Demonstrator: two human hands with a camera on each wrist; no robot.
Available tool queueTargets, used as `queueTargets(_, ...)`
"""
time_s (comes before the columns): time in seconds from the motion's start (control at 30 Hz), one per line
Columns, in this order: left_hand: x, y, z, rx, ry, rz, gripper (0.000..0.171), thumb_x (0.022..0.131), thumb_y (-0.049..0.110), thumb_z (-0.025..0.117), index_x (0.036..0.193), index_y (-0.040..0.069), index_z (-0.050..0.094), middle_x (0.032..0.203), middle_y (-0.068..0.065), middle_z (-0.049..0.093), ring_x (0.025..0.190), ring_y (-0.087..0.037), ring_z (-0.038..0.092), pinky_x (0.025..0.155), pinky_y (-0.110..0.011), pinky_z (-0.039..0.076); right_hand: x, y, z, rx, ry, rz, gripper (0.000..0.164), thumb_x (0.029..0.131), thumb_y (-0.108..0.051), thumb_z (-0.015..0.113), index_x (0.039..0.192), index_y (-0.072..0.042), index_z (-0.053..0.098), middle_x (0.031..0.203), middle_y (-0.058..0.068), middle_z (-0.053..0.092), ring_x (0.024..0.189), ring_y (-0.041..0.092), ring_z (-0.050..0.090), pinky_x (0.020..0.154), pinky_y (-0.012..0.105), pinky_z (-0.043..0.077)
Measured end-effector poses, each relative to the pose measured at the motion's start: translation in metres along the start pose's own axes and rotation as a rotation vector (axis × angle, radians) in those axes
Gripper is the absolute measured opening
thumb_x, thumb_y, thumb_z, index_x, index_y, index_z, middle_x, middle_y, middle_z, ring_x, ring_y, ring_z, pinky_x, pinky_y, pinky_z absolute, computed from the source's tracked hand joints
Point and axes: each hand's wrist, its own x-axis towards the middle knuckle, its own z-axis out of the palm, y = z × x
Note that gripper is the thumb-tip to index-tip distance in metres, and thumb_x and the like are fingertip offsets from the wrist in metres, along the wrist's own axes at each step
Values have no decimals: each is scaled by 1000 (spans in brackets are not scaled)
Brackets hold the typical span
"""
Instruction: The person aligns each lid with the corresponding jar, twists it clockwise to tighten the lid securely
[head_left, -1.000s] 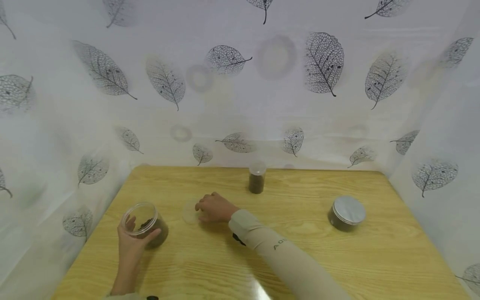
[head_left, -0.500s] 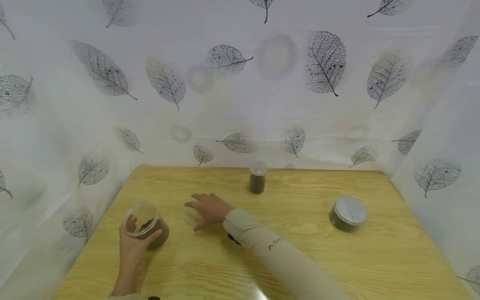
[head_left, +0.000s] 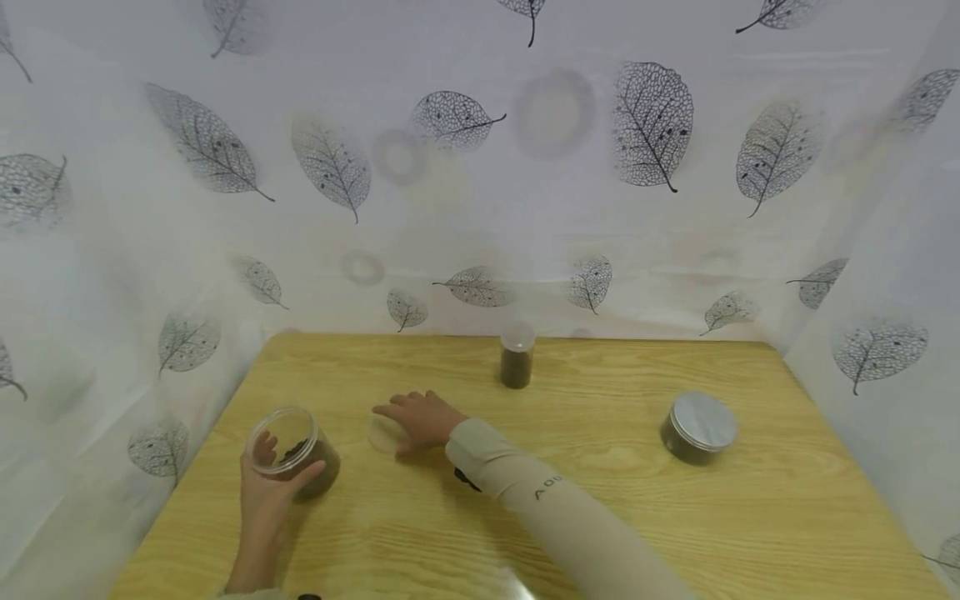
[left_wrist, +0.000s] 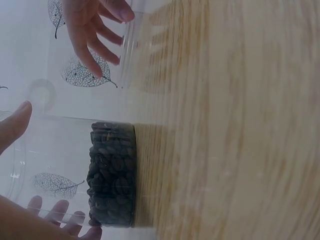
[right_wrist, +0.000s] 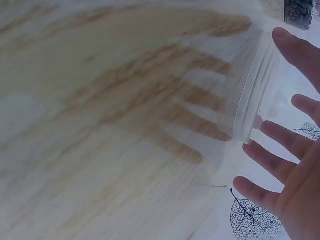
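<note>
On the left of the table, my left hand (head_left: 264,487) grips a clear, lidless jar (head_left: 324,477), thumb on one side and fingers round the other. Dark beans (left_wrist: 112,175) fill its lower part in the left wrist view. To the right of that jar a clear round lid (head_left: 383,437) lies on the wood. My right hand (head_left: 427,419) is spread over the lid from the right. Seen from the right wrist, its fingers are nearly straight, with the fingertips right at the lid's rim (right_wrist: 252,90).
A small clear container (head_left: 516,367) with dark contents stands at the table's back edge. On the right sits a low jar with a silver lid (head_left: 701,421). Leaf-patterned white curtains (head_left: 480,200) enclose the back and both sides of the wooden table (head_left: 637,517).
My right hand has gone from bent fingers at the lid's right side to fingers spread across it, then drawn in slightly. The left hand and jar hold still.
</note>
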Motion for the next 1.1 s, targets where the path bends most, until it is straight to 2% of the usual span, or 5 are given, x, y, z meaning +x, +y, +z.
queueTargets(0.33, 0, -2, -1, 1, -8, 7, 106, 72, 0, 77, 150, 11, 6, 157, -16, 10, 144, -35, 7, 117, -51, 14, 8, -2, 7, 12, -34, 16, 86, 74, -52, 73, 146, -30, 31, 151, 3, 34, 132, 25, 43, 106, 47, 38)
queueTargets(0.63, -1, -3, 0, 19, -3, 39, 111, 70, -2, 78, 150, 11, 3, 157, -15, 11, 143, -37, 10, 116, -54, 18, 10, -4, 6, -34, -16, 14, 76, 76, -46, 73, 142, -29, 39, 137, -2, 50, 121, 20, 51, 99, 39, 44)
queueTargets(0.93, 0, -4, -2, 52, -15, 67, 111, 70, 0, 79, 150, 9, 2, 156, -18, 11, 142, -40, 11, 115, -56, 18, 9, 0, 9, -56, 11, -2, 75, 74, -49, 74, 139, -27, 43, 133, -2, 53, 118, 20, 53, 98, 40, 45)
queueTargets(1.1, 0, -3, 0, 38, 19, 72, 109, 68, -4, 79, 149, 7, 7, 155, -19, 15, 141, -40, 14, 115, -54, 19, 9, 2, 8, -47, 20, -3, 74, 73, -48, 75, 137, -26, 45, 129, -2, 55, 114, 20, 54, 95, 37, 46)
